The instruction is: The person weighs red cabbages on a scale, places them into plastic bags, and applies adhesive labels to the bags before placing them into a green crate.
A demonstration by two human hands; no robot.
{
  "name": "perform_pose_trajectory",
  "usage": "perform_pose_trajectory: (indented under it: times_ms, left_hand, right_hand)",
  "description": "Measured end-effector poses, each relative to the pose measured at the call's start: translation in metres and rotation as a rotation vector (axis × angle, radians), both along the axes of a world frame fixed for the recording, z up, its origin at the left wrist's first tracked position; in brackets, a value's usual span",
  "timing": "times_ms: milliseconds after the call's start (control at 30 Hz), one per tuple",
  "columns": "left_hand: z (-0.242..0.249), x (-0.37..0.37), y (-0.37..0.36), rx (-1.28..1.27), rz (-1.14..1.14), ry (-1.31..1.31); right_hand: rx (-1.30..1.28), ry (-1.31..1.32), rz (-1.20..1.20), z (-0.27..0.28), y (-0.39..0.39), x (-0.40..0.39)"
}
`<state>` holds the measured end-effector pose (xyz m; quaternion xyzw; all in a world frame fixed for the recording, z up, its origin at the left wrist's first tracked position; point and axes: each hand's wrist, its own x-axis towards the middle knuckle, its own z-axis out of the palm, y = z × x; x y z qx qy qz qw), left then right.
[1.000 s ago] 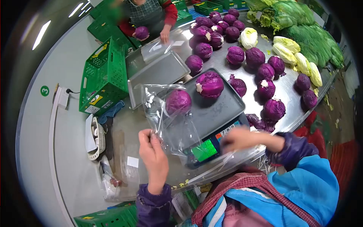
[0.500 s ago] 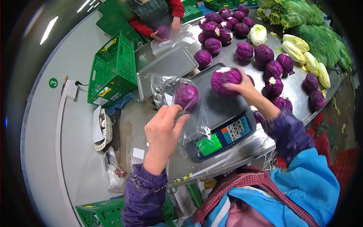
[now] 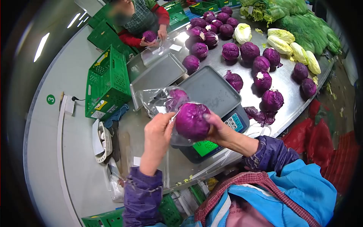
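Cabbage [image 3: 192, 122] is grasped from its right side by the right hand [image 3: 221, 132], thumb on the near face, fingers mostly hidden. Plastic bag [image 3: 149, 104] is pinched near its mouth by the left hand [image 3: 157, 130]; grasped cabbage is held up at that mouth, over the near edge of the scale [image 3: 211, 90]. How much film is wrapped round it cannot be told. Cabbage judged heavy for its size, firm, smooth and rather slippery; best cupped from beneath with spread fingers, since outer leaves could be torn by a pinch. Bag judged light, limp, clingy; best taken by the rim. Farther in, a bagged cabbage [image 3: 176, 98] is seen through the film. Beyond the scale, loose cabbages [image 3: 230, 51] are spread over the metal table [image 3: 289, 94]. Farthest, another cabbage [image 3: 149, 36] is held by a co-worker [image 3: 141, 19].
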<state>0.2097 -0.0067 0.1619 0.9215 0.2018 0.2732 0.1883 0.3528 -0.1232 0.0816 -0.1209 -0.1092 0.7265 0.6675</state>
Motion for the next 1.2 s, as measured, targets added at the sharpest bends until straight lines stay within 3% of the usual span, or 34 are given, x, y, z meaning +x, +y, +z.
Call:
perform_pose_trajectory:
  times_ms: [67,133,200,267,333,367,433,500,533,567,600,667,700,767,800,867,900,933,1000,1033,1067,1133,1200]
  left_hand:
    - [-0.007,0.006,-0.006,-0.031,0.061,-0.063]
    - [-0.01,0.015,-0.011,0.121,0.054,-0.208]
    - [-0.021,0.018,-0.02,0.37,-0.014,-0.051]
    - [-0.024,0.014,-0.029,0.373,-0.081,-0.084]
    - [-0.023,0.002,-0.038,0.341,-0.091,-0.021]
    - [-0.024,-0.002,-0.038,0.273,-0.066,-0.031]
    - [-0.024,0.002,-0.034,0.165,-0.04,-0.103]
    - [-0.016,0.016,-0.038,0.101,-0.02,-0.183]
    - [-0.015,0.029,-0.04,0.093,-0.068,-0.199]
    - [-0.014,0.04,-0.041,0.112,-0.069,-0.264]
    - [-0.012,0.047,-0.041,0.136,-0.057,-0.327]
    - [-0.013,0.05,-0.044,0.133,-0.058,-0.336]
    - [-0.018,0.046,-0.046,0.104,-0.065,-0.372]
    - [-0.025,0.034,-0.051,0.04,-0.026,-0.385]
    - [-0.028,0.028,-0.054,0.044,0.002,-0.379]
    - [-0.033,0.016,-0.057,0.038,0.048,-0.373]
    - [-0.034,0.011,-0.06,0.046,0.057,-0.375]
    - [-0.041,0.006,-0.061,0.049,0.073,-0.373]
    - [-0.059,-0.004,-0.064,0.028,0.127,-0.422]
    - [-0.055,-0.007,-0.071,0.003,0.147,-0.41]
    - [-0.058,-0.011,-0.073,0.003,0.171,-0.404]
    - [-0.07,-0.014,-0.073,-0.016,0.148,-0.389]
    - [-0.081,-0.017,-0.073,-0.056,0.174,-0.406]
  right_hand:
    - [-0.044,-0.727,-0.476,-0.003,0.011,-0.007]
    - [0.048,-1.238,-0.723,-0.008,0.024,-0.018]
    - [-0.014,-1.483,-0.59,-0.002,0.034,-0.017]
    - [-0.037,-0.963,-0.398,-0.018,0.047,-0.01]
    - [-0.397,-0.544,-0.229,-0.024,0.062,-0.002]
    - [-0.219,-0.294,-0.17,-0.024,0.059,-0.001]
    - [-0.248,-0.105,-0.177,-0.04,0.076,-0.011]
    - [-0.188,-0.336,-0.413,-0.036,0.094,-0.024]
    - [-0.193,-0.601,-0.575,0.0,0.076,-0.029]
    - [0.036,-0.849,-0.727,-0.008,0.077,-0.025]
    - [0.197,-1.293,-1.099,-0.01,0.088,-0.017]
    - [0.292,-1.894,-1.248,-0.024,0.089,-0.007]
    - [0.303,-1.889,-1.242,-0.02,0.086,-0.008]
    - [-0.074,-2.054,-0.591,-0.01,0.076,-0.019]
    - [-0.047,-2.047,-0.57,-0.012,0.075,-0.02]
    - [0.085,-1.908,-0.223,-0.016,0.079,-0.02]
    - [0.08,-1.715,-0.286,-0.031,0.086,-0.023]
    - [0.094,-1.712,-0.274,-0.049,0.091,-0.033]
    - [0.287,-1.68,-0.748,-0.078,0.094,-0.054]
    - [0.309,-1.831,-0.908,-0.065,0.087,-0.06]
    - [0.324,-1.821,-0.888,-0.052,0.08,-0.061]
    - [-0.015,-1.933,-0.476,-0.027,0.075,-0.054]
    - [-0.101,-2.009,-0.484,-0.035,0.084,-0.05]
